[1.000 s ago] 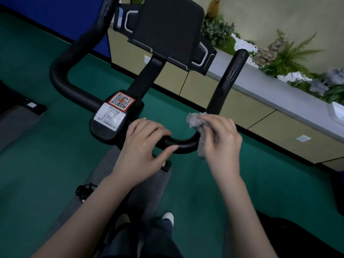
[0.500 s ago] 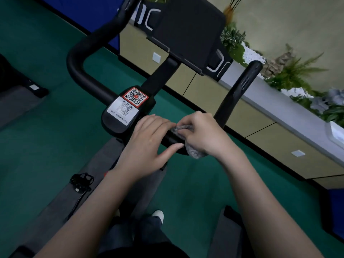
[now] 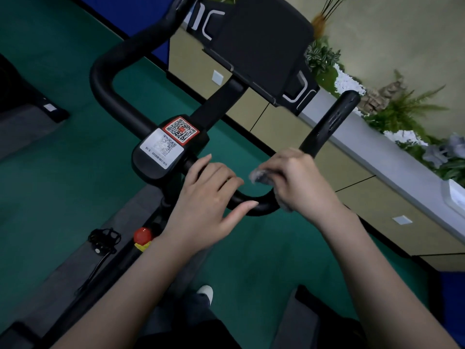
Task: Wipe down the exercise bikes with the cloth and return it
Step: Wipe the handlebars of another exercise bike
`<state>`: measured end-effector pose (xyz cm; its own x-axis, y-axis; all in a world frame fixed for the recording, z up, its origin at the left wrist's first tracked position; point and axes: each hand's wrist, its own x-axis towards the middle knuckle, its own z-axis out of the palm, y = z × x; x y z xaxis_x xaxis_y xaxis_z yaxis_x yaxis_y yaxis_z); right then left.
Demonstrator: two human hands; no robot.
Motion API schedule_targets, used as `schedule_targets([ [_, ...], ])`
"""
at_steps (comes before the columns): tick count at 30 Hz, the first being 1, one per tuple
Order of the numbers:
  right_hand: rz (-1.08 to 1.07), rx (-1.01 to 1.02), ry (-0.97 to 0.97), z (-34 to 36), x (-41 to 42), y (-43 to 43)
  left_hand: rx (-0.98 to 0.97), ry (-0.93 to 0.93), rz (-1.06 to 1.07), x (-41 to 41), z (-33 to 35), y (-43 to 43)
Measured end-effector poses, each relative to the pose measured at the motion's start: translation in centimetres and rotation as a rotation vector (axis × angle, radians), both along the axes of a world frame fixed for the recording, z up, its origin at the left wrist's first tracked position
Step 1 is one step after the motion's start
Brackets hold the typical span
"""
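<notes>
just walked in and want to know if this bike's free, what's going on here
A person is wiping down the bike. The right hand grips a grey cloth pressed against the lower right bend of the handlebar. The left hand rests on the bar beside it, near the centre. The cloth is in use, not yet returned.

A gym: an exercise bike (image 3: 176, 152) on green floor (image 3: 50, 185), a planter ledge (image 3: 392, 157) with greenery far right
</notes>
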<state>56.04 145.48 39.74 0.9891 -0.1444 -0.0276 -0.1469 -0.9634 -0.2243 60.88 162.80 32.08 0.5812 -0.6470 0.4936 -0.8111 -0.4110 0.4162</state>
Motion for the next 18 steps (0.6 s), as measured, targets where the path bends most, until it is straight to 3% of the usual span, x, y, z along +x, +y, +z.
schedule_targets([
  [12, -0.257, 0.139, -0.749, -4.1, -3.2, -0.7, 0.018, -0.052, -0.002, -2.0, -0.4, -2.4],
  [18, -0.298, 0.213, -0.901, -6.2, -4.3, 0.2, 0.015, -0.063, 0.006, -2.2, -0.3, -2.4],
])
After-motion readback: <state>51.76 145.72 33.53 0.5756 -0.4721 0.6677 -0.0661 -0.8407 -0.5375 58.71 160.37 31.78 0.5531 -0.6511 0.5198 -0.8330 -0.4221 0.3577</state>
